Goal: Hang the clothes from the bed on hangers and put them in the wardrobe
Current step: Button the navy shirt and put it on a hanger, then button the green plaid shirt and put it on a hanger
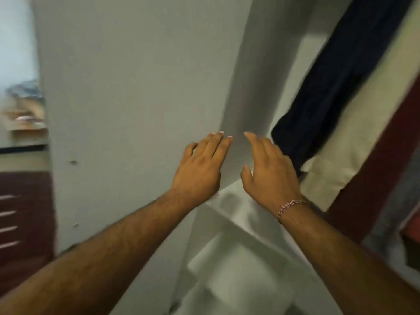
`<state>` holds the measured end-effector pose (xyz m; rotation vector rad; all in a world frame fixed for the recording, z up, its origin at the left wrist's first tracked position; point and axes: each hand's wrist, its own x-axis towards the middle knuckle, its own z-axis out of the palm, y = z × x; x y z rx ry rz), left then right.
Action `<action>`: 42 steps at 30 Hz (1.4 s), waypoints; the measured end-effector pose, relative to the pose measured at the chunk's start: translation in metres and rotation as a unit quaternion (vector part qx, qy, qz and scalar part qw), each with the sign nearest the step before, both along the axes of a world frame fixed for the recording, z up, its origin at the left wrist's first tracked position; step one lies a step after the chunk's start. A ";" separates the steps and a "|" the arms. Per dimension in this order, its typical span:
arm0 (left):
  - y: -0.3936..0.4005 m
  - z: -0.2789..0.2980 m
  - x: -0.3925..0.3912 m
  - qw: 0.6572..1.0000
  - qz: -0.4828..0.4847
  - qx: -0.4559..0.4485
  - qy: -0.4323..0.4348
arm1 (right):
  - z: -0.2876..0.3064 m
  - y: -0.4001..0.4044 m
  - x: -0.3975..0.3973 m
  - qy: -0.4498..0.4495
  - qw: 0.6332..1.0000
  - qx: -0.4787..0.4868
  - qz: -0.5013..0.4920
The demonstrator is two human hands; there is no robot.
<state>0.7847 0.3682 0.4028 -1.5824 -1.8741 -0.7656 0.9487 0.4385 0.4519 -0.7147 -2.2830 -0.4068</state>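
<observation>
Both bare forearms reach forward, left hand [200,169] and right hand [268,171] spread wide, holding nothing, before the white wardrobe door [136,87]. At two o'clock, dark trousers [329,87] and a cream garment [354,142] hang inside the wardrobe; white shelves [231,253] lie at six o'clock.

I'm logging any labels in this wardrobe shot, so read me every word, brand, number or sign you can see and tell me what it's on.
None: no readable text anywhere in this frame.
White wardrobe door: plain, only small fittings, no lettering.
Dark garment and cream garment hanging inside: no visible tags or print.
Cluttered shelf at far left: too blurred to tell if anything carries text.
Bracelet on the right hand: no lettering visible.
</observation>
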 end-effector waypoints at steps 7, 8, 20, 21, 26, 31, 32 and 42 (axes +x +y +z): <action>-0.234 -0.155 -0.096 0.989 0.129 -0.063 -0.045 | -0.156 -0.168 -0.137 -0.118 0.967 -0.046 0.222; -0.282 -0.173 -0.111 0.984 0.156 -0.070 -0.059 | -0.175 -0.203 -0.163 -0.125 0.954 -0.054 0.266; -0.777 -0.294 -0.174 0.795 0.540 -0.107 -0.256 | -0.296 -0.634 -0.394 -0.275 0.761 -0.102 0.579; -0.805 -0.296 -0.172 0.772 0.565 -0.105 -0.270 | -0.302 -0.665 -0.405 -0.289 0.744 -0.098 0.595; -0.928 -0.308 -0.150 0.643 0.697 -0.055 -0.313 | -0.328 -0.827 -0.442 -0.346 0.657 -0.052 0.668; -1.006 -0.325 -0.141 0.530 0.774 -0.026 -0.346 | -0.355 -0.955 -0.467 -0.375 0.568 -0.007 0.733; -1.016 -0.328 -0.141 0.512 0.783 -0.022 -0.352 | -0.360 -0.974 -0.472 -0.377 0.553 -0.002 0.743; -1.091 -0.349 -0.181 0.331 0.832 0.007 -0.445 | -0.426 -1.098 -0.536 -0.470 0.421 0.035 0.775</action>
